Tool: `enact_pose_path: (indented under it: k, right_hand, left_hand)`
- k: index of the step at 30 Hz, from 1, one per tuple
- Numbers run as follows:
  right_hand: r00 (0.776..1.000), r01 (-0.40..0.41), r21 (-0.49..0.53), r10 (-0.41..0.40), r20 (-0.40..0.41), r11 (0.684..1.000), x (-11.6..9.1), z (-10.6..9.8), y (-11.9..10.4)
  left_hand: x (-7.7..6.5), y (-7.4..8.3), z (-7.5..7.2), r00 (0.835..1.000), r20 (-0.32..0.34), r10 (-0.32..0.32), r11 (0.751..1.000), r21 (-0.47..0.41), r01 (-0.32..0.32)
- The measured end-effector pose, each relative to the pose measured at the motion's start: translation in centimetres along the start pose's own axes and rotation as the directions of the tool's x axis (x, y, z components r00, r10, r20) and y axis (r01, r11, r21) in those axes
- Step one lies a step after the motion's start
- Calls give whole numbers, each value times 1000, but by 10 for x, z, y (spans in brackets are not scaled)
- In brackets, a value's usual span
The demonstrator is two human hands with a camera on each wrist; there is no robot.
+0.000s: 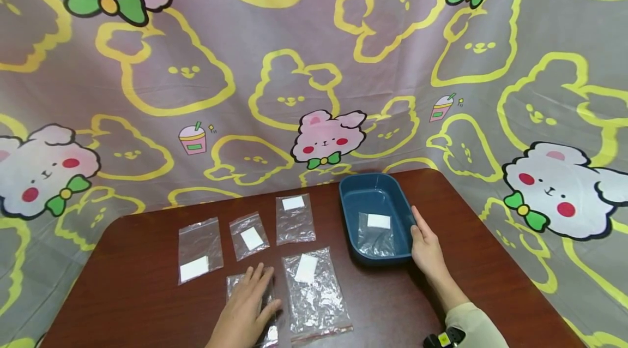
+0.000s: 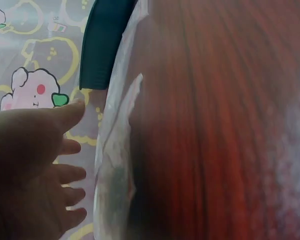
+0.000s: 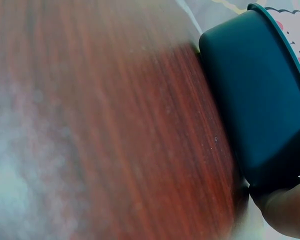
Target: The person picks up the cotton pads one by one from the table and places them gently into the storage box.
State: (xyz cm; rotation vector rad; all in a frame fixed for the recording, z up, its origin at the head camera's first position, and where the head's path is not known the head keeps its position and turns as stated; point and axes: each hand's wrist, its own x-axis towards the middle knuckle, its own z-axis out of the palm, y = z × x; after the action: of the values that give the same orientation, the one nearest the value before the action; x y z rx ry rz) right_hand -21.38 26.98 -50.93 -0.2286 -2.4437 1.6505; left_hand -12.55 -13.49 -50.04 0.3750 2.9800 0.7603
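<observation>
My left hand [image 1: 246, 304] lies over a clear plastic bag [image 1: 235, 281] near the table's front edge, its fingers extended and covering much of the bag. In the left wrist view the thumb and fingers stand apart above the bag [image 2: 112, 195]. A dark blue tray [image 1: 407, 195] stands at the back right with a clear bag bearing a white label [image 1: 379, 221] inside. Against the tray's right side, near its front corner, my right hand [image 1: 428, 247] rests with straight fingers. The right wrist view shows its thumb [image 3: 290, 212] by the tray's outer wall [image 3: 260, 95].
Several other clear bags with white labels lie flat: a large one [image 1: 319, 296] right of my left hand, others [image 1: 200, 244] [image 1: 249, 236] [image 1: 295, 220] farther back. The brown table [image 1: 127, 282] meets a patterned cloth [image 1: 235, 64] at its back and sides.
</observation>
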Motion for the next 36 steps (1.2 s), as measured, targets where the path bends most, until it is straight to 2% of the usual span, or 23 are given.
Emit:
enact_pose_path:
  k: [5, 10, 14, 21, 25, 28, 36]
  right_hand:
    - [1000, -2, -7, 2, 3, 1000, 1, 0, -1]
    - [1000, -16, -7, 16, 23, 1000, 1, -1, -3]
    - [999, -22, -7, 22, 32, 1000, -1, 0, -2]
    - [998, -45, -12, 45, 38, 999, -7, -1, 1]
    - [998, -49, -8, 49, 30, 999, -8, -1, 2]
    - [999, -42, 3, 42, 25, 999, -7, -1, 2]
    - [999, -36, 12, 36, 25, 999, -3, 0, -3]
  left_hand:
    - [-1, -11, 9, 999, 36, -5, 1000, -2, 5]
    - [-2, -18, 16, 997, 79, 1, 996, -92, 6]
    - [-4, -20, 17, 996, 83, 10, 995, -104, -1]
    - [-7, -28, 26, 998, 46, 32, 996, -80, -28]
    - [-7, -31, 32, 998, 0, 70, 996, -60, -69]
    - [-6, -34, 36, 994, -46, 101, 994, -26, -102]
    - [-5, -34, 38, 980, -137, 144, 989, 55, -137]
